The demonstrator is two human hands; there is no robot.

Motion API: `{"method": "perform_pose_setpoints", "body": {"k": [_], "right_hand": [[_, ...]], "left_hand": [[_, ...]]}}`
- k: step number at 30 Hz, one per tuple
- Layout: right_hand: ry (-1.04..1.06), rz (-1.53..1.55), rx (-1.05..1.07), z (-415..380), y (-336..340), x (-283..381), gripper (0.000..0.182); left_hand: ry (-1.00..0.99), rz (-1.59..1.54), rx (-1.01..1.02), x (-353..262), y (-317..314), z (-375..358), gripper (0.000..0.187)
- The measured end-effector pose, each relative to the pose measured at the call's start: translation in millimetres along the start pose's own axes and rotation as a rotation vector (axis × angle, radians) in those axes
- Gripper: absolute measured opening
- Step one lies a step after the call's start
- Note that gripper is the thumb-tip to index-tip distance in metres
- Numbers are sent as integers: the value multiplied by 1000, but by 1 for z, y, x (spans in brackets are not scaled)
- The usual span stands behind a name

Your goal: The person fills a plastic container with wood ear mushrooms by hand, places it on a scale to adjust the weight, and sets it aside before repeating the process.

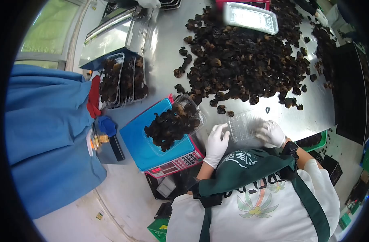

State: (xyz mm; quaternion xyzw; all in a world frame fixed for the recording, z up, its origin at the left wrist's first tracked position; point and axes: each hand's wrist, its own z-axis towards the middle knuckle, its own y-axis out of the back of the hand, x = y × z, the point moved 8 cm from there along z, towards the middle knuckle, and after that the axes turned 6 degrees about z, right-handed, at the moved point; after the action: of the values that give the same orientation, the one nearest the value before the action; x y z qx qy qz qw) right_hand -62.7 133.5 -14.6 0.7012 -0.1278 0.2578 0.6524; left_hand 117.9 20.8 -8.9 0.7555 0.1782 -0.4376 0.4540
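Note:
A clear plastic tray (243,126) lies on the metal table in front of me. My right hand (272,133), in a white glove, has its fingers bent over the tray's right side and grips it. My left hand (217,144), also gloved, is curved beside the tray's left edge, thumb and fingers apart with nothing between them. Left of it is a blue-topped digital scale (138,135). On the scale, dark wood ear mushrooms (172,125) fill a clear tray. A clear plastic lid or tray (193,107) lies against that pile's upper right.
A large heap of wood ear mushrooms (241,64) spreads over the metal table (168,52). Filled clear trays (124,80) stand at the left. Another clear tray (253,18) sits at the back on a red object. A blue cloth (51,121) hangs at far left.

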Motion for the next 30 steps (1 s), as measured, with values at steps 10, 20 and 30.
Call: {"method": "perform_pose_setpoints", "body": {"k": [10,20,30], "right_hand": [[-203,-163,-147,200,35,-32,25],[-254,287,-388,140,26,-69,23],[-115,537,-452,86,55,15,21]], "left_hand": [[-161,76,23,-11,-10,-15,25],[117,-269,162,43,-39,-4,23],[575,-1250,354,-1,-73,13,53]]}}
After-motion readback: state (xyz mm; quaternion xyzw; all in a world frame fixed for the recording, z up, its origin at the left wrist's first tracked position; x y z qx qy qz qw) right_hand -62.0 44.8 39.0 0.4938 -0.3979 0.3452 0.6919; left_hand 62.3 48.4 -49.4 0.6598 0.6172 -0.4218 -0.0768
